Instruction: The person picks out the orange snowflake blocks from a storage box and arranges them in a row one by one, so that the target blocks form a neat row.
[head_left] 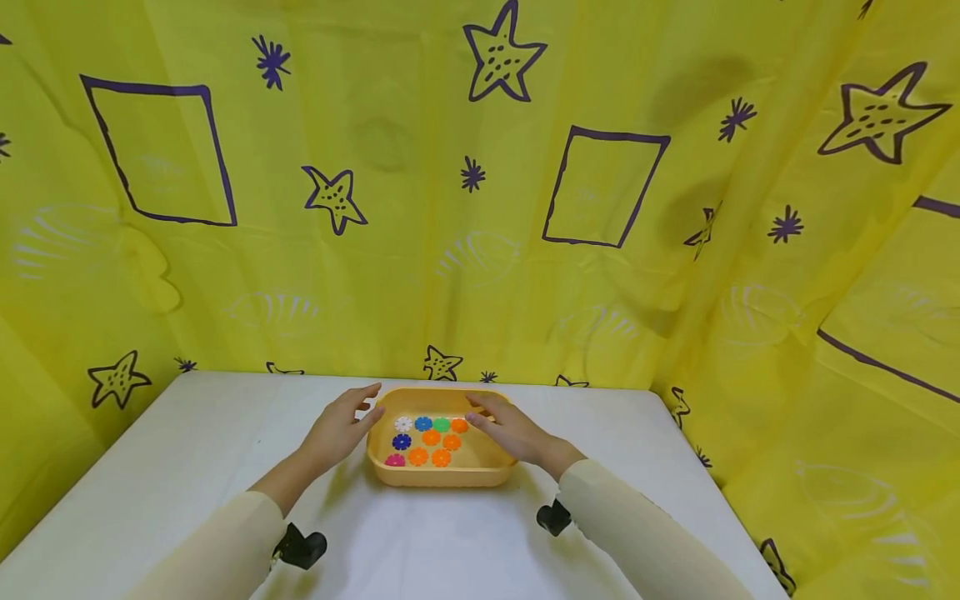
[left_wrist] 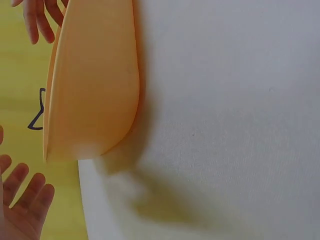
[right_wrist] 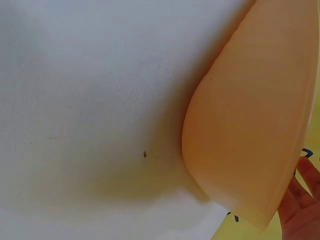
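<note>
A shallow yellow-orange plastic basin (head_left: 450, 477) sits on the white table, with several flower-shaped plastic discs lying flat inside. Among them are a white disc (head_left: 403, 424), a blue disc (head_left: 423, 423), a green disc (head_left: 442, 425), a pink disc (head_left: 395, 460) and several orange discs (head_left: 417, 457). My left hand (head_left: 337, 432) is beside the basin's left end, fingers extended and holding nothing; the left wrist view shows a gap from the wall. Over the right end, my right hand (head_left: 517, 432) has loosely bent fingers and nothing in it. Whether it touches the rim I cannot tell.
A white cloth-like surface covers the table (head_left: 450, 542). Yellow curtains (head_left: 405, 275) printed with stars and squares hang behind and at both sides. Dark wrist devices (head_left: 302, 547) are below both cream sleeves (head_left: 637, 517).
</note>
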